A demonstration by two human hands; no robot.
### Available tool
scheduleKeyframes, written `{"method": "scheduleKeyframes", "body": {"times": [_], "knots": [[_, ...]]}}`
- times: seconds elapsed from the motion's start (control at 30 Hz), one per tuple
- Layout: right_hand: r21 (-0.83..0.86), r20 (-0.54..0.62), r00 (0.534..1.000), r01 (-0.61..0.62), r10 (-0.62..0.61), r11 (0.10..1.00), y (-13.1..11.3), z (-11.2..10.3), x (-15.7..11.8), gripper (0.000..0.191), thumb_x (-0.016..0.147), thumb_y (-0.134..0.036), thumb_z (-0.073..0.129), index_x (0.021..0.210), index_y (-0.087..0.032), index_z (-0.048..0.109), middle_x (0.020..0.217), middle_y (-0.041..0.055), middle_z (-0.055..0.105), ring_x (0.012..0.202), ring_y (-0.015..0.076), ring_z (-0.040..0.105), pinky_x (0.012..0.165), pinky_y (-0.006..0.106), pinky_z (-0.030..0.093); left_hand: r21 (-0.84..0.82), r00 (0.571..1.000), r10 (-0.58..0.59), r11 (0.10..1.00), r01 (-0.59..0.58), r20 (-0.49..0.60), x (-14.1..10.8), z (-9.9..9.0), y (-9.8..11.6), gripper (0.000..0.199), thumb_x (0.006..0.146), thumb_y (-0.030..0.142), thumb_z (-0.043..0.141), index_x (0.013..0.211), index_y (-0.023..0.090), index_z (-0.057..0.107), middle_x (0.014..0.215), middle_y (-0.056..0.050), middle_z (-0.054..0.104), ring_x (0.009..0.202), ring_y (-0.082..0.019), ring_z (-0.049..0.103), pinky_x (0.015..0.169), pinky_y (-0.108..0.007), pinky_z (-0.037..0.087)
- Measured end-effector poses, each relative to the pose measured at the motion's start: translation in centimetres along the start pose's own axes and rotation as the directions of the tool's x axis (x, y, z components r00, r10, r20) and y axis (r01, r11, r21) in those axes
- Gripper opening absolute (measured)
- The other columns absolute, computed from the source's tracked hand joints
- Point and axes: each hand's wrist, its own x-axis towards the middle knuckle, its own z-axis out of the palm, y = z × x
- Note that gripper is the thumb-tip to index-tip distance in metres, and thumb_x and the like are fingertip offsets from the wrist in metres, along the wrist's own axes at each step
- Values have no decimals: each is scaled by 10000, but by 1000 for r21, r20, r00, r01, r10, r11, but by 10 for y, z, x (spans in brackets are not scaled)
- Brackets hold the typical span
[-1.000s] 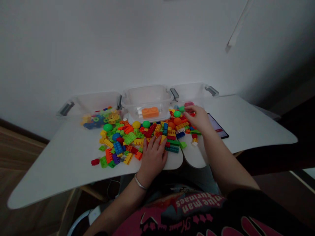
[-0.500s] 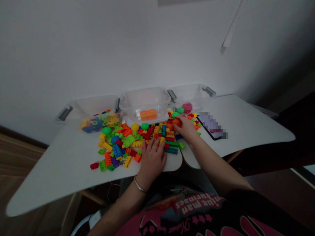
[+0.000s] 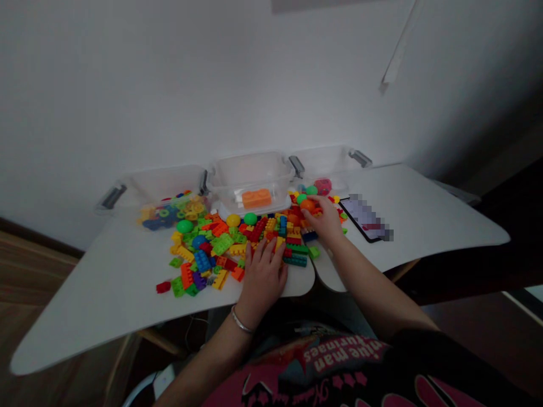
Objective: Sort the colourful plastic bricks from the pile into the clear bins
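Observation:
An orange ball (image 3: 307, 205) is gripped in the fingers of my right hand (image 3: 327, 219), just above the right side of a heap of toy bricks (image 3: 222, 243). My left hand (image 3: 263, 272) lies with its fingers spread on the near edge of the heap, touching the bricks and holding none that I can see. Close to the held ball is a green ball (image 3: 301, 198). Further left on the heap rest a yellow ball (image 3: 233, 220), another green ball (image 3: 250, 219) and a blue ball (image 3: 198, 241).
Behind the heap stand three clear plastic boxes: a left box (image 3: 159, 181) with mixed small parts, a middle box (image 3: 250, 169) with an orange brick (image 3: 257, 198), and a right box (image 3: 324, 158) with several balls. A phone (image 3: 365, 219) lies at the right on the white table (image 3: 441, 217).
My right hand has lifted the orange ball slightly up and to the right, away from the bricks. The left hand has stayed in place.

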Motion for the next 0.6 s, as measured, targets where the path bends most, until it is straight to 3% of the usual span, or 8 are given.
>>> {"method": "scheduleKeyframes", "body": {"times": [0.17,0.3,0.43,0.6], "knots": [[148,-141,990,28,-7,989,-2,-15,9,340,808,-409,646,1091,-233,579,1108,87,649,978,234,632,902,452,530,-20,1000,0,1000,0,-9,-1,1,-1,497,916,297,527,1406,216,504,1397,-85,577,1337,-301,461,1196,-594,187],[233,-323,945,126,-45,964,8,-30,40,408,829,-432,625,1175,-261,490,1144,73,598,1007,205,634,872,406,551,-28,1000,-1,1000,1,-12,-1,4,-3,486,917,299,528,1396,217,513,1405,-78,572,1340,-301,456,1193,-602,188],[106,-410,906,164,-107,981,31,-56,86,466,837,-446,616,1239,-260,473,1159,89,564,1033,219,626,860,414,553,-33,1000,-1,999,1,-4,-2,4,-3,469,917,304,527,1378,214,536,1402,-76,574,1338,-308,455,1192,-599,193],[-122,-378,922,35,-79,992,59,-78,123,431,861,-466,557,1241,-266,529,1150,101,591,988,220,626,804,417,562,-32,1000,0,999,-1,-13,-2,4,-3,455,913,294,531,1361,215,552,1396,-77,579,1336,-307,458,1192,-599,198]]}}
